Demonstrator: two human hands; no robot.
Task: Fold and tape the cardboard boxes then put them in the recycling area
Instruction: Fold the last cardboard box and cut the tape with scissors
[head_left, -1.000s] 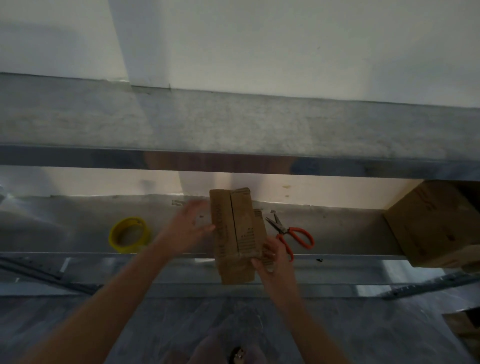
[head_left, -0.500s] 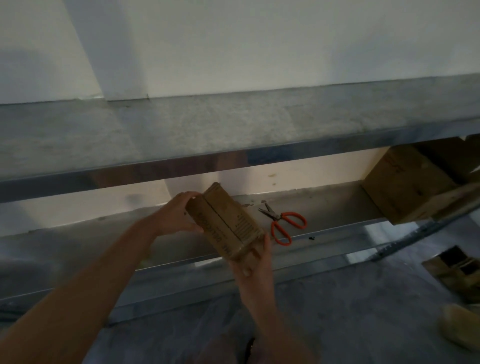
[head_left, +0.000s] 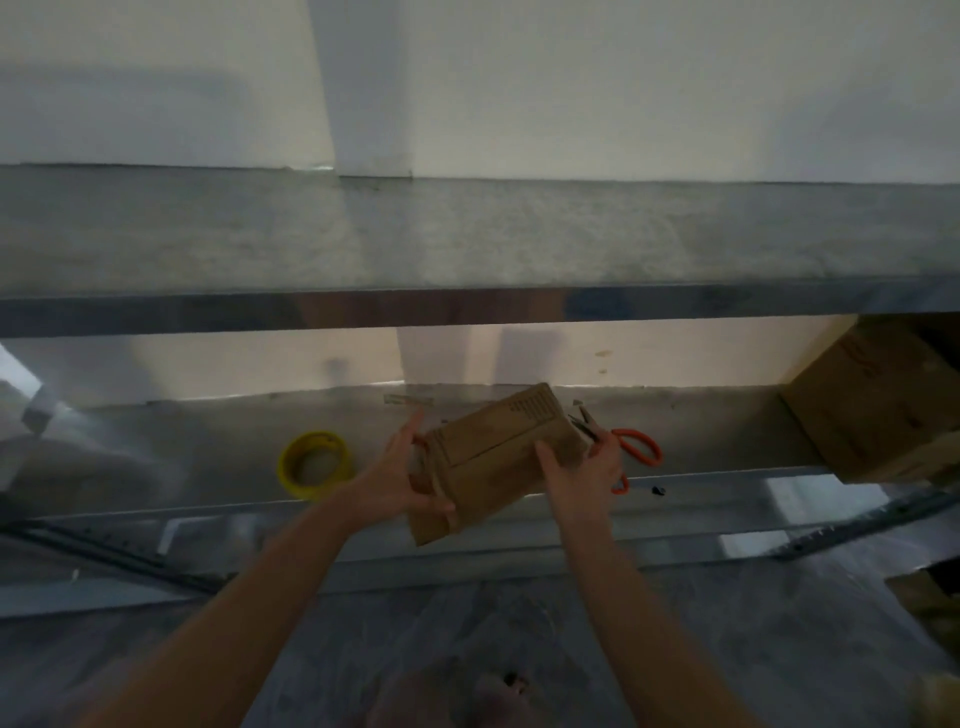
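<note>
cardboard box (head_left: 493, 452) looks folded, gripped by my left hand (head_left: 397, 486) and right hand (head_left: 584, 475); taping, recycling seemingly remain.

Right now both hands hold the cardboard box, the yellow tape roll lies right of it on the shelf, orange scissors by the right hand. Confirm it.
Wrong side: the head view shows the yellow tape roll on the shelf left of the cardboard box. The left hand and right hand do hold the box, orange scissors by the right hand.
</note>
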